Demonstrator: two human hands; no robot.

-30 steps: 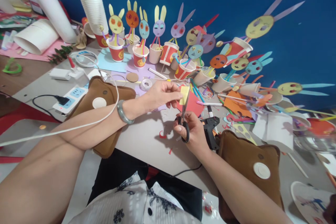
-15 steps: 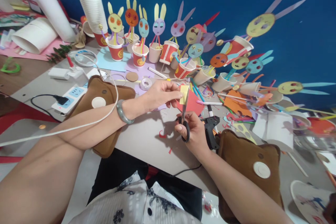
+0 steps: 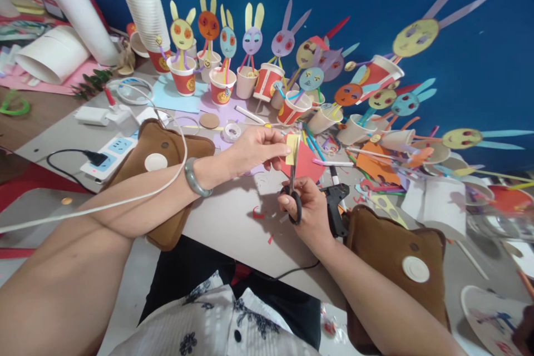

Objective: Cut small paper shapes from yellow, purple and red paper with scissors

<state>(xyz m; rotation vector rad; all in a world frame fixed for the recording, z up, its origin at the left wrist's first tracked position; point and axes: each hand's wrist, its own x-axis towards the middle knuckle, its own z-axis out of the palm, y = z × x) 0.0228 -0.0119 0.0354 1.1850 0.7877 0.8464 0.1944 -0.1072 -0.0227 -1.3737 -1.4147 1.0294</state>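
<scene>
Pinching a small yellow paper piece [image 3: 291, 151] above the bench [image 3: 233, 222], the left hand [image 3: 261, 150] has, I'd judge, something light, thin and easily creased, best held by the edge away from the scissors [image 3: 292, 182], whose handles the right hand [image 3: 309, 206] grips with the blades at the paper's right side.

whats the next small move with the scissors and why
Probably one small snip with the scissors: the right hand holds them with the blades at the yellow paper, which the left hand pinches near the blades.
</scene>
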